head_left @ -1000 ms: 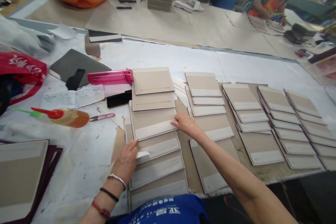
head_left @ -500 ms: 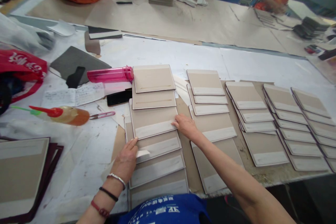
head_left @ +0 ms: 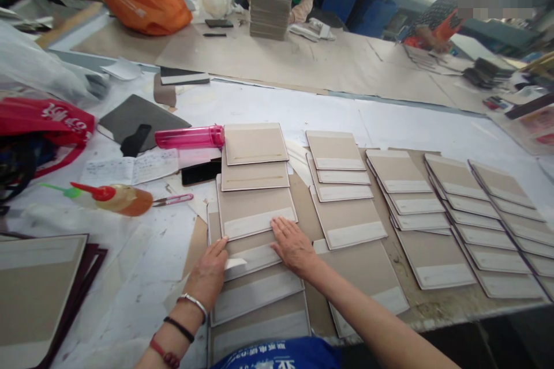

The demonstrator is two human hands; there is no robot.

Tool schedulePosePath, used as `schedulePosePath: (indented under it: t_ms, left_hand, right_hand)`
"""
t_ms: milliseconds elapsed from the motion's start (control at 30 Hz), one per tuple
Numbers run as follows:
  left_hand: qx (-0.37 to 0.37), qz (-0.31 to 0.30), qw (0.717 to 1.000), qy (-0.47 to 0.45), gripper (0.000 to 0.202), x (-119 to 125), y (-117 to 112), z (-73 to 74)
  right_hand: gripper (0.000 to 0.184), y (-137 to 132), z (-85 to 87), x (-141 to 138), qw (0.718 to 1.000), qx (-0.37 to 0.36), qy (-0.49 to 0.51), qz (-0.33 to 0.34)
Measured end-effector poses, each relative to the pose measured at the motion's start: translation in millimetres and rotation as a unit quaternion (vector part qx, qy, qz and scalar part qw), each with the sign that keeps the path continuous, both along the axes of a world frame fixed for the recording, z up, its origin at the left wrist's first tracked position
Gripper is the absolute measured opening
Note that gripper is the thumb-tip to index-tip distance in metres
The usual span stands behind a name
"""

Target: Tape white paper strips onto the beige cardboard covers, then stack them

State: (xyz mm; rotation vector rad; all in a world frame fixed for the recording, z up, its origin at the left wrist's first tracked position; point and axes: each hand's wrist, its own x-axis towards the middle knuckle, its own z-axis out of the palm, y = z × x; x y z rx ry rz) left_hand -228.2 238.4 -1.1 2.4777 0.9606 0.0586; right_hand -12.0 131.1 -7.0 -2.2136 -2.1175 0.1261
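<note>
Several beige cardboard covers with white strips lie overlapped in columns on the table; the nearest column (head_left: 255,207) is in front of me. My left hand (head_left: 210,271) rests on the left edge of a lower cover (head_left: 249,256) and pinches a small white strip of paper (head_left: 236,263). My right hand (head_left: 292,245) lies flat with fingers stretched out on the same cover, just below the cover above it. Further columns of covers (head_left: 341,184) extend to the right.
A pink bottle (head_left: 188,137), a black phone (head_left: 201,172), a glue bottle with red nozzle (head_left: 112,197), small scissors (head_left: 173,200) and a red bag (head_left: 43,124) lie at left. Dark-edged covers (head_left: 38,288) sit lower left. Other people work at the far table beside a stack of covers (head_left: 269,11).
My right hand slid from the right edge of the upper cover down and left onto the cover below. The left hand stayed put. The camera tilted up.
</note>
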Motion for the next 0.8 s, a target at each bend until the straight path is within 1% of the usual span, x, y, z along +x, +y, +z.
schedulePosePath:
  t_ms: [33,67,100,133,200,233,267,300,333,367,400,433,467,500,567,600,633,667,700,733,767,800]
  left_hand:
    - [-0.010,0.001,1.000,0.001,0.038,-0.3,1.8,1.0]
    - [-0.021,0.001,1.000,0.001,0.037,-0.9,4.1,2.7]
    - [-0.034,0.001,0.999,0.001,0.035,-1.8,6.8,5.3]
    - [-0.044,0.004,0.999,0.001,0.032,-2.8,9.6,9.1]
    - [-0.051,0.021,0.998,0.000,0.024,-4.8,13.5,21.4]
    - [-0.072,0.050,0.996,-0.004,0.020,-5.2,13.8,29.9]
    - [-0.118,0.088,0.989,-0.012,0.019,-5.0,12.5,39.5]
    - [-0.195,0.138,0.971,-0.029,0.024,-4.0,9.5,49.9]
    - [-0.299,0.187,0.934,-0.055,0.031,-2.1,4.9,60.2]
    - [-0.406,0.220,0.882,-0.090,0.037,0.7,-0.9,69.9]
    - [-0.485,0.239,0.831,-0.128,0.040,4.3,-7.3,78.3]
    - [-0.539,0.247,0.789,-0.160,0.041,8.4,-14.0,84.9]
    - [-0.575,0.249,0.758,-0.184,0.041,12.8,-20.3,89.6]
    - [-0.594,0.250,0.738,-0.200,0.040,17.0,-26.0,92.3]
    - [-0.610,0.248,0.721,-0.215,0.035,23.6,-34.8,93.2]
    - [-0.612,0.248,0.717,-0.224,0.032,25.7,-37.8,92.2]
    - [-0.614,0.249,0.711,-0.236,0.031,27.1,-40.0,90.7]
    - [-0.618,0.253,0.701,-0.251,0.031,27.7,-41.6,89.1]
    - [-0.627,0.260,0.685,-0.264,0.033,27.9,-42.6,87.4]
    - [-0.640,0.269,0.665,-0.276,0.036,27.8,-43.1,85.8]
    - [-0.651,0.282,0.645,-0.285,0.041,27.7,-43.3,84.2]
    - [-0.658,0.297,0.628,-0.290,0.045,27.6,-43.2,82.5]
  right_hand:
    - [0.053,-5.0,-6.1,0.4,1.000,0.001,-0.009,-0.021]
    - [0.054,-9.2,-10.5,1.8,0.998,0.007,-0.022,-0.056]
    - [0.055,-12.7,-12.5,3.4,0.996,0.017,-0.035,-0.085]
    - [0.056,-15.4,-12.2,4.7,0.994,0.031,-0.043,-0.100]
    - [0.054,-18.6,-5.0,4.3,0.993,0.067,-0.040,-0.087]
    - [0.051,-19.0,1.1,2.1,0.993,0.086,-0.026,-0.073]
    - [0.048,-18.7,8.1,-1.4,0.993,0.103,0.000,-0.062]
    - [0.045,-17.6,15.5,-6.0,0.991,0.116,0.041,-0.057]
    - [0.042,-15.8,23.0,-11.7,0.986,0.124,0.098,-0.058]
    - [0.039,-13.2,30.2,-18.1,0.975,0.124,0.172,-0.065]
    - [0.036,-10.0,36.9,-25.1,0.957,0.113,0.257,-0.077]
    - [0.035,-6.2,42.8,-32.4,0.928,0.092,0.348,-0.096]
    - [0.033,-2.0,48.1,-39.8,0.888,0.065,0.439,-0.121]
    - [0.032,2.4,52.5,-47.0,0.836,0.034,0.527,-0.150]
    - [0.031,10.6,59.2,-59.5,0.720,-0.020,0.665,-0.197]
    - [0.034,14.1,61.5,-64.2,0.669,-0.039,0.712,-0.211]
    - [0.037,17.0,63.2,-67.5,0.630,-0.053,0.743,-0.220]
    - [0.038,19.2,64.4,-69.4,0.608,-0.066,0.759,-0.223]
    - [0.038,20.9,65.0,-70.0,0.604,-0.074,0.761,-0.224]
    - [0.036,22.1,65.1,-69.4,0.620,-0.073,0.748,-0.225]
    - [0.034,23.0,64.7,-68.1,0.651,-0.064,0.721,-0.228]
    - [0.032,23.7,64.1,-66.4,0.691,-0.048,0.684,-0.230]
